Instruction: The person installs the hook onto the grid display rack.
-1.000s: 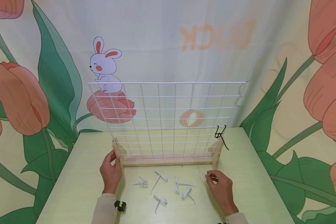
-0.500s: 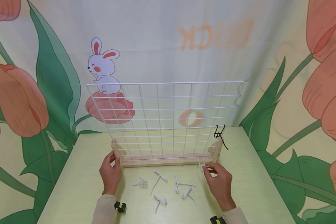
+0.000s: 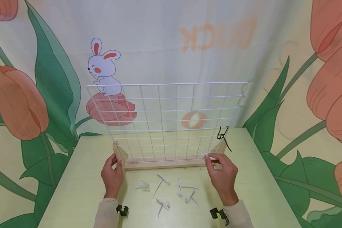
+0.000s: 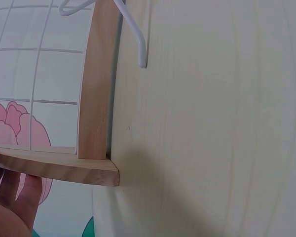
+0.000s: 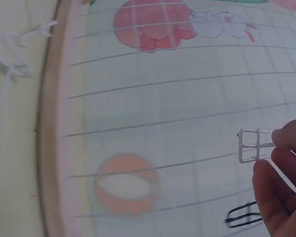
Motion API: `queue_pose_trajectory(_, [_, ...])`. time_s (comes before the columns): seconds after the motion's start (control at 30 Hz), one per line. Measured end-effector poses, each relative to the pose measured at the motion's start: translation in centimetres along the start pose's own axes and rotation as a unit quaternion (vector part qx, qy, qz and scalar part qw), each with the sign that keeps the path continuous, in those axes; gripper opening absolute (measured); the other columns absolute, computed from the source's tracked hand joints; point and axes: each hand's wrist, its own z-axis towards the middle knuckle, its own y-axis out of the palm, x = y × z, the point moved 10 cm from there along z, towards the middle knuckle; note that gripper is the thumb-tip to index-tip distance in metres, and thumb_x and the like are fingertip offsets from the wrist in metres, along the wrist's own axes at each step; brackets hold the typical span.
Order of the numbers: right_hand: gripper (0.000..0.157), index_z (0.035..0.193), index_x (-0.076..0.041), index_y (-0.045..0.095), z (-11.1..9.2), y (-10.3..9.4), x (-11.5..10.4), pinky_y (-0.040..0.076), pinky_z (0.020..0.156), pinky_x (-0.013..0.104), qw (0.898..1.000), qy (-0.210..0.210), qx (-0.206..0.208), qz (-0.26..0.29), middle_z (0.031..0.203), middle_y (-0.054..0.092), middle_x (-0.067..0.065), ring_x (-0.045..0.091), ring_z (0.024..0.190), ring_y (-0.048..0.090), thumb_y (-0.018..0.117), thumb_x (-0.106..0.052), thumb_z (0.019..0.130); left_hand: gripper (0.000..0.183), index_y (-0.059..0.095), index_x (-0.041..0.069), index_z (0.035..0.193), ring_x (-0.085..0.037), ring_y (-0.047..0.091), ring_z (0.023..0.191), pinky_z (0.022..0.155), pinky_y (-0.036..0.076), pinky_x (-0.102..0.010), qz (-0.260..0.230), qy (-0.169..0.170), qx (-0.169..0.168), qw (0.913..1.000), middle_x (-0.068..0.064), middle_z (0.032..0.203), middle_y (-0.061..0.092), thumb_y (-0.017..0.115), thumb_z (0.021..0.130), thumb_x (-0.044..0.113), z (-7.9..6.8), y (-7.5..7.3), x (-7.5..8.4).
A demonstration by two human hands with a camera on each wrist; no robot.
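A white wire grid panel [image 3: 159, 98] stands upright in a wooden stand [image 3: 165, 165]. At the stand's left end, my left hand [image 3: 112, 174] grips the side piece; in the left wrist view the thumb and fingers [image 4: 25, 197] lie on opposite faces of the wood [image 4: 64, 169]. My right hand [image 3: 224, 175] pinches a white wire hook [image 5: 258, 144] between thumb and fingertips. That hook is in front of the grid's lower right part. A black hook [image 3: 222, 135] hangs on the grid just above the right hand.
Several white hooks [image 3: 162, 203] lie scattered on the pale table [image 3: 74, 190] between my forearms, in front of the stand. Behind the table hangs a curtain [image 3: 148, 38] printed with tulips and a rabbit.
My right hand has lifted the white hook from low over the table up and forward to the grid's lower right. The left hand has kept its grip on the stand.
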Motion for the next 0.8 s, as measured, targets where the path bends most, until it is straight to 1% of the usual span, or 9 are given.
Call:
queue_pose_trajectory(0.07, [0.020, 0.093, -0.005, 0.082, 1.0, -0.2, -1.0, 0.058, 0.075, 0.015, 1.000, -0.015, 0.015, 0.010, 0.086, 0.079, 0.007, 0.022, 0.069, 0.074, 0.090, 0.004, 0.077, 0.037, 0.065, 0.004, 0.139, -0.032, 0.072, 0.114, 0.085, 0.055, -0.016, -0.001, -0.001, -0.001, 1.0000, -0.017, 0.123, 0.074, 0.068, 0.104, 0.014, 0.0, 0.0, 0.1])
queue_pose_trajectory(0.23, [0.022, 0.095, -0.004, 0.082, 3.1, -0.1, -2.9, 0.057, 0.080, 0.014, 0.998, -0.037, 0.033, 0.031, 0.088, 0.080, 0.009, 0.025, 0.074, 0.075, 0.091, 0.004, 0.076, 0.035, 0.065, 0.002, 0.138, -0.036, 0.072, 0.113, 0.086, 0.056, -0.034, -0.006, 0.002, 0.001, 1.0000, -0.019, 0.122, 0.074, 0.068, 0.104, 0.011, 0.0, -0.1, 0.3])
queue_pose_trajectory(0.33, [0.021, 0.096, -0.004, 0.082, 4.1, 0.3, -3.5, 0.058, 0.081, 0.015, 0.998, -0.036, 0.031, 0.035, 0.091, 0.081, 0.010, 0.025, 0.078, 0.076, 0.090, 0.003, 0.078, 0.035, 0.064, 0.002, 0.139, -0.038, 0.072, 0.114, 0.087, 0.058, -0.042, -0.003, 0.007, 0.000, 1.0000, -0.021, 0.124, 0.073, 0.067, 0.104, 0.010, 0.1, 0.2, 0.1])
queue_pose_trajectory(0.43, [0.018, 0.097, -0.004, 0.082, 4.8, 0.9, -3.7, 0.059, 0.078, 0.018, 0.998, -0.035, 0.027, 0.033, 0.091, 0.081, 0.009, 0.024, 0.080, 0.075, 0.089, 0.001, 0.081, 0.036, 0.063, 0.002, 0.139, -0.039, 0.072, 0.114, 0.087, 0.060, -0.048, 0.002, 0.010, -0.003, 0.9999, -0.021, 0.125, 0.072, 0.067, 0.105, 0.011, 0.0, 0.3, -0.1])
queue_pose_trajectory(0.53, [0.014, 0.096, -0.004, 0.082, 5.4, 1.3, -3.8, 0.060, 0.076, 0.021, 0.999, -0.036, 0.028, 0.026, 0.090, 0.080, 0.009, 0.024, 0.079, 0.075, 0.087, -0.001, 0.084, 0.036, 0.063, 0.002, 0.139, -0.039, 0.072, 0.114, 0.087, 0.060, -0.049, 0.004, 0.010, -0.005, 0.9999, -0.021, 0.126, 0.072, 0.067, 0.104, 0.010, 0.0, 0.3, -0.1])
queue_pose_trajectory(0.67, [0.011, 0.096, -0.003, 0.081, 6.5, 1.7, -3.5, 0.063, 0.071, 0.032, 0.999, -0.032, 0.030, 0.014, 0.090, 0.080, 0.010, 0.025, 0.077, 0.075, 0.086, -0.005, 0.087, 0.037, 0.062, 0.003, 0.140, -0.037, 0.072, 0.115, 0.088, 0.060, -0.047, 0.002, 0.003, -0.008, 1.0000, -0.020, 0.126, 0.072, 0.067, 0.104, 0.010, 0.1, 0.2, 0.0])
queue_pose_trajectory(0.8, [0.010, 0.098, -0.002, 0.081, 7.3, 2.3, -3.3, 0.064, 0.068, 0.045, 0.999, -0.030, 0.024, 0.009, 0.091, 0.080, 0.011, 0.026, 0.079, 0.076, 0.084, -0.007, 0.089, 0.037, 0.061, 0.004, 0.141, -0.039, 0.071, 0.117, 0.090, 0.060, -0.050, 0.001, -0.005, -0.013, 0.9999, -0.020, 0.128, 0.071, 0.067, 0.105, 0.011, 0.2, 0.2, 0.2])
